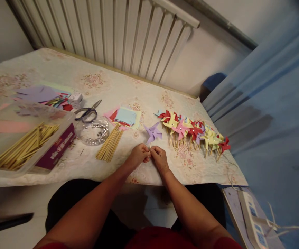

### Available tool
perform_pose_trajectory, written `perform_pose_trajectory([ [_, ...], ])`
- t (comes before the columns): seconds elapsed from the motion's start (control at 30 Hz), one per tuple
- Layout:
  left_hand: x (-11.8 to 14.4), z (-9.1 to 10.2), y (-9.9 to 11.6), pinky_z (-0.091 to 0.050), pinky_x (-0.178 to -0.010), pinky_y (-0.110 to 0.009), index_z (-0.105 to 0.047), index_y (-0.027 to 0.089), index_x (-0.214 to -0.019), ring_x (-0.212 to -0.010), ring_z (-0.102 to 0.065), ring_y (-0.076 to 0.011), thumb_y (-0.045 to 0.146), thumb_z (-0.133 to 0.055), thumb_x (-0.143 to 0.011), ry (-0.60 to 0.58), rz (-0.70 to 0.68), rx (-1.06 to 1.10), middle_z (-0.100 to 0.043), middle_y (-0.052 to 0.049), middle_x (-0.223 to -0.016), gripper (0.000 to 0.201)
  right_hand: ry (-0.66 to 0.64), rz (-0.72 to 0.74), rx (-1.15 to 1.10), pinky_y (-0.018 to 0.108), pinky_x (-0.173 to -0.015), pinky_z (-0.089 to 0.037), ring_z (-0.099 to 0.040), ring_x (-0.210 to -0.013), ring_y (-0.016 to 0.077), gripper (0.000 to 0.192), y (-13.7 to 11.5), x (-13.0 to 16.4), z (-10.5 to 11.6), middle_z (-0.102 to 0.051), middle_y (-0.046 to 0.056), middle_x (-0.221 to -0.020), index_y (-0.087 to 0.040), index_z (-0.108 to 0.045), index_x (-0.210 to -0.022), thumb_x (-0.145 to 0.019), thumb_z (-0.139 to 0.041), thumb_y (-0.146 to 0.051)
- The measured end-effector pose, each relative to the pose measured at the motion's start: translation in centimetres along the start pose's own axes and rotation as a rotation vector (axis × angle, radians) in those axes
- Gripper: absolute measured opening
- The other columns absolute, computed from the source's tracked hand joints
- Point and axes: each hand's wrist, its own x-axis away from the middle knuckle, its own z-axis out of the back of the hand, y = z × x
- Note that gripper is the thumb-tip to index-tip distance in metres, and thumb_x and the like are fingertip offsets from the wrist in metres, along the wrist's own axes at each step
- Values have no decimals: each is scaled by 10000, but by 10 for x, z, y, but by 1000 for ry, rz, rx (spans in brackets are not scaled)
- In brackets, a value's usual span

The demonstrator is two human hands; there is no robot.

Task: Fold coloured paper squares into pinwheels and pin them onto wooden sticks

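Observation:
A purple paper pinwheel (152, 132) with a small pin at its centre stands up between my hands, over the flowered tablecloth. My left hand (140, 154) and my right hand (159, 157) both pinch its thin stick, just below the paper blades. The fingertips of the two hands meet, and the lower part of the stick is hidden behind them. To the left of my hands lies a bundle of wooden sticks (110, 143). Finished pinwheels (194, 131) in red, yellow, pink and purple lie in a row to the right.
Coloured paper squares (125, 117) lie behind the sticks. Further left are a clear dish of pins (92, 132), scissors (88, 112), and a plastic box (32, 138) holding more sticks. Paper scraps (39, 94) lie behind it. A power strip (253, 219) sits at lower right.

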Motion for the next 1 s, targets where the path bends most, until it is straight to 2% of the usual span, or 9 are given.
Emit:
perform_pose_trajectory([
  [0.27, 6, -5, 7, -384, -450, -178, -486, 178, -739, -431, -514, -72, 108, -603, -729, 69, -4, -170, -532, 73, -537, 136, 50, -54, -4, 248, -531, -354, -436, -524, 118, 203, 3, -7, 0, -508, -52, -539, -204, -572, -666, -776, -592, -373],
  [0.53, 2, 4, 11, -465, -540, -212, -582, 165, -851, -579, -572, -96, 172, -623, -737, 299, -181, -189, -621, 16, -752, 122, 80, -104, -72, 232, -462, -316, -413, -420, 93, 186, -1, -6, -3, -555, -53, -506, -212, -540, -675, -787, -586, -354],
  [0.67, 0, 7, 10, -499, -594, -241, -622, 151, -944, -616, -596, -110, 182, -589, -777, 324, -246, -196, -658, -27, -849, 173, 105, -120, -99, 224, -441, -300, -404, -407, 86, 135, 0, -6, -5, -580, -57, -530, -217, -535, -718, -747, -608, -327],
  [0.87, -1, 10, 4, -510, -826, -314, -668, 157, -1069, -814, -621, -154, 77, -558, -751, 333, -464, -415, -688, -71, -1006, 346, 109, -119, -109, 222, -439, -307, -427, -423, 90, 156, 3, -6, -6, -595, -52, -558, -215, -543, -756, -738, -622, -348],
  [1.0, -3, 10, 2, -507, -834, -319, -657, 151, -1144, -833, -614, -161, 72, -530, -764, 276, -469, -445, -683, -85, -1059, 408, 114, -105, -96, 222, -448, -320, -437, -432, 91, 147, 2, -6, -7, -588, -55, -553, -209, -556, -771, -738, -621, -337],
])
